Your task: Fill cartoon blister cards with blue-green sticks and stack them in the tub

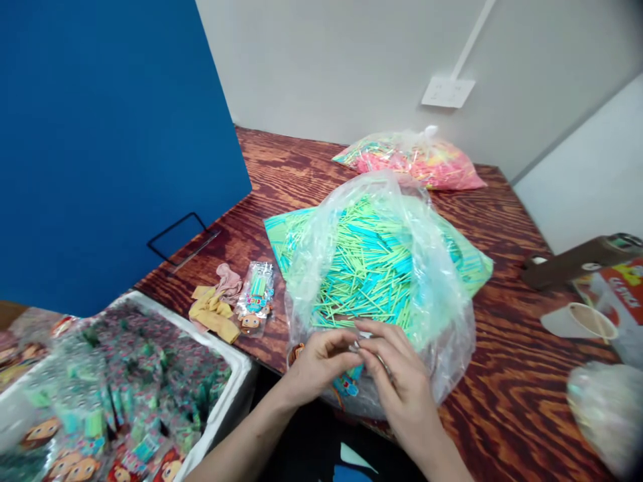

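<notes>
My left hand [316, 365] and my right hand [396, 378] meet at the table's near edge, fingers pinched together on a small clear cartoon-printed packet [346, 383] between them. Just behind them a big clear plastic bag [376, 268] stands open, full of green and blue thin sticks. A finished packet [255, 298] with a cartoon face lies to the left on the wooden table [502, 388], next to some yellow and pink balloons [216, 308].
A white foam box [236, 375] heaped with filled packets stands at the lower left. A second bag of pink and yellow sticks [412, 161] lies at the back. A blue board [100, 134] stands left. A paper cup [577, 321], a brown tool [577, 261] and another bag [607, 408] lie right.
</notes>
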Action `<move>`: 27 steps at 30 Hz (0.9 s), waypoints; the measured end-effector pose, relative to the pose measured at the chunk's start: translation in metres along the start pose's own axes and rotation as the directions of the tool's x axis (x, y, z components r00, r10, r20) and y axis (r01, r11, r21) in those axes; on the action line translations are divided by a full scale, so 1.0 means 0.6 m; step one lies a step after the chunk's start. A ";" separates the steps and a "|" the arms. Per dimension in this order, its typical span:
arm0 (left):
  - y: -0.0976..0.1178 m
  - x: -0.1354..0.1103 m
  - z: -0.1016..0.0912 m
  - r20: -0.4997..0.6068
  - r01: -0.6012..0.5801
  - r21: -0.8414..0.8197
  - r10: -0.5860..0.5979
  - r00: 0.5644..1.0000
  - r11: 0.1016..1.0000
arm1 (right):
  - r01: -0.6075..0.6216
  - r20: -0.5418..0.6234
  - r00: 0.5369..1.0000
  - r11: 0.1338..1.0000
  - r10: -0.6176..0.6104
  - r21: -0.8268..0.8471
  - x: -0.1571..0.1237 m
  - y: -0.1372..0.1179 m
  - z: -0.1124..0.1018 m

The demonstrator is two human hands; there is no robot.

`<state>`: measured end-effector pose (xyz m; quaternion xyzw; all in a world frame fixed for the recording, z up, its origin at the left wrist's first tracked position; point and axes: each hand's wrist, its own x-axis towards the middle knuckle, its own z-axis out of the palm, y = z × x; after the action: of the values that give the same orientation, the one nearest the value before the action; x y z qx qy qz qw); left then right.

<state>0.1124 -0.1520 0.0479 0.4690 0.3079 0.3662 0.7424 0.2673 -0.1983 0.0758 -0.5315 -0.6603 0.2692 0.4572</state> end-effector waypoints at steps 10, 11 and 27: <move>0.025 0.001 -0.230 -0.625 0.056 0.624 0.455 0.634 0.779 | -0.332 -0.332 0.833 0.880 0.443 0.340 -0.007 0.100 -0.066; 0.019 0.012 -0.251 -0.557 0.108 0.762 0.562 0.611 0.639 | -0.326 -0.335 0.841 0.893 0.424 0.311 -0.002 0.114 -0.075; -0.008 0.061 -0.255 -0.481 0.401 0.868 0.698 0.531 0.294 | 0.392 0.401 0.911 0.497 -0.095 -0.774 0.052 0.167 -0.031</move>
<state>0.0110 -0.0508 -0.0176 0.6014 0.7106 0.3645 0.0238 0.3292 -0.1419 0.0098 -0.5363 -0.8381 -0.0715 0.0700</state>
